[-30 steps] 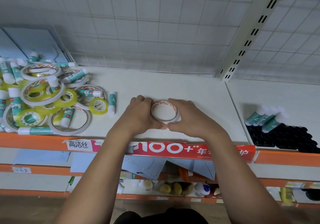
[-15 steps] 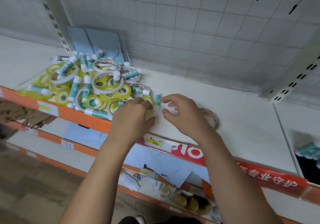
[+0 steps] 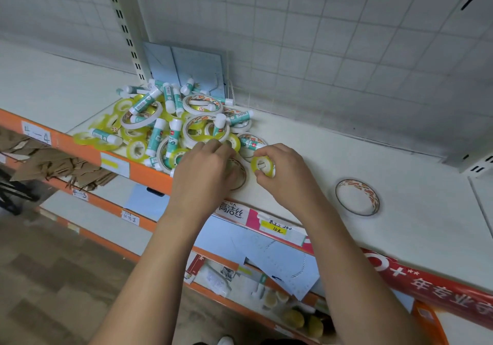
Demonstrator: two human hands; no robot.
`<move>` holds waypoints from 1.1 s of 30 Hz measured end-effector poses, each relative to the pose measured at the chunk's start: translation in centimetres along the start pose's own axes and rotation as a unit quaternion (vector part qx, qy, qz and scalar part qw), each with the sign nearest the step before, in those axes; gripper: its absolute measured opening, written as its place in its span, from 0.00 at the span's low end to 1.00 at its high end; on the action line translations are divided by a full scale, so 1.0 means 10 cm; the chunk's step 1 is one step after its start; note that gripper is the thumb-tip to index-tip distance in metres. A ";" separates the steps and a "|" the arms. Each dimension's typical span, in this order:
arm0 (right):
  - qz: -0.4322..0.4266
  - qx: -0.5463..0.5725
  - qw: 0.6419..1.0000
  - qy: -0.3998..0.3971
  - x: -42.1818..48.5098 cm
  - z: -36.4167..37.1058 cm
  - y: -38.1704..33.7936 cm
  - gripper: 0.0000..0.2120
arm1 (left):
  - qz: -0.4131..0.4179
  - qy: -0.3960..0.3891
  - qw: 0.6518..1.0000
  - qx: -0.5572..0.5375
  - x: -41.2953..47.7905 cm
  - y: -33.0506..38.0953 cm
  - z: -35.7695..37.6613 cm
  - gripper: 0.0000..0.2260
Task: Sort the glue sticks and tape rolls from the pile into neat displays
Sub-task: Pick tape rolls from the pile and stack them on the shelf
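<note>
At the pile (image 3: pixel 170 123) edge, the right hand (image 3: pixel 285 174) pinches a small yellow tape roll (image 3: pixel 262 163), probably to sort it, while the left hand (image 3: pixel 202 168) covers a wide roll (image 3: pixel 241 175), its grip hidden.

Glossy yellow plastic tape rolls (image 3: pixel 262 163) and smooth plastic glue sticks (image 3: pixel 156 137) lie on a matt white shelf (image 3: pixel 306 141).

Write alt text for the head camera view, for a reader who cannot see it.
A person's right hand pinches a small yellow tape roll beside a pile of glue sticks and tape rolls on a white shelf. The left hand covers a larger roll; another large roll lies alone to the right.
</note>
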State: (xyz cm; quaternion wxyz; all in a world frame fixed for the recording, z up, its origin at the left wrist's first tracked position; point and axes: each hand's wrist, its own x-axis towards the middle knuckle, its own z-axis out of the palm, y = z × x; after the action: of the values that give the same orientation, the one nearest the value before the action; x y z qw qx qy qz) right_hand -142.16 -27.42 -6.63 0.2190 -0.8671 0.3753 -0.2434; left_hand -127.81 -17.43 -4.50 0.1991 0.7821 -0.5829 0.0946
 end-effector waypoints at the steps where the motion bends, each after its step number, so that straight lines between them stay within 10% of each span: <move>1: 0.006 -0.018 1.000 -0.002 0.01 0.00 0.02 0.16 | 0.004 0.001 1.000 0.001 0.03 -0.01 0.02 0.12; 16: 0.037 0.002 0.999 -0.017 0.14 0.05 0.01 0.24 | -0.039 0.005 0.998 0.041 0.20 -0.08 0.22 0.14; 33: 0.081 0.012 0.996 0.028 -0.20 -0.25 0.17 0.22 | 0.101 -0.007 0.993 -0.065 0.19 0.30 0.35 0.14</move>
State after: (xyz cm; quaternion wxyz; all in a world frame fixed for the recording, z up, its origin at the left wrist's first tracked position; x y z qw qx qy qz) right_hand -145.74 -27.48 -6.20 0.2376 -0.8242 0.4474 -0.2533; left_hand -130.32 -21.31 -6.34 0.2348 0.7056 -0.6649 0.0706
